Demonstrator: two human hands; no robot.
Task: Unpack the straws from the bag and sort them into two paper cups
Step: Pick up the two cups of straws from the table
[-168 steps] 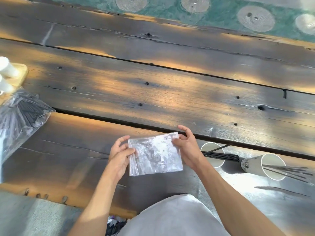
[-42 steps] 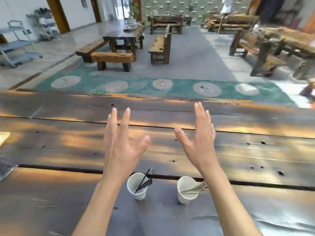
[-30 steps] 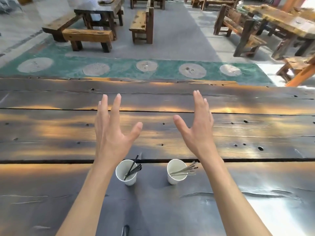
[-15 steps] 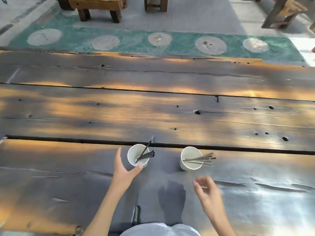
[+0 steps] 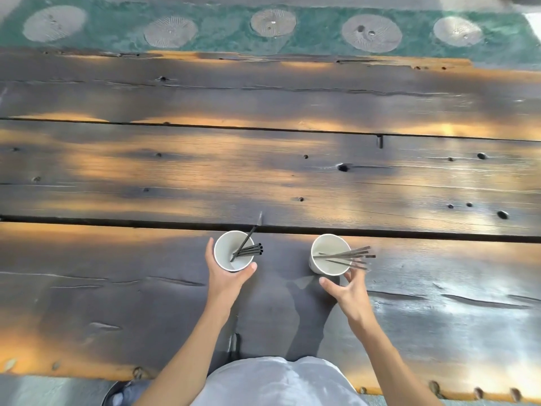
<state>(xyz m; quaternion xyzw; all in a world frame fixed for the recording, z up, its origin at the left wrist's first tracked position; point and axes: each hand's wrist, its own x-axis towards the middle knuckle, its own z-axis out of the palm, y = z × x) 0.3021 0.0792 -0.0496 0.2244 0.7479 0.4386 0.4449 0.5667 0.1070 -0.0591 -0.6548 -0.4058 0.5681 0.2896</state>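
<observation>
Dark plank counter (image 5: pixel 146 288) carries two light, easily tipped paper cups, the left hand (image 5: pixel 227 278) wrapped around the black-straw cup (image 5: pixel 233 251) low on its wall, the right hand (image 5: pixel 348 291) spread wide beside the grey-straw cup (image 5: pixel 330 254), not clearly touching.

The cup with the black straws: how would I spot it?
On the near plank of the dark wooden table stand two white paper cups. Take the left cup, cradled by the left hand. Its straws are black; the right cup holds grey ones.
</observation>
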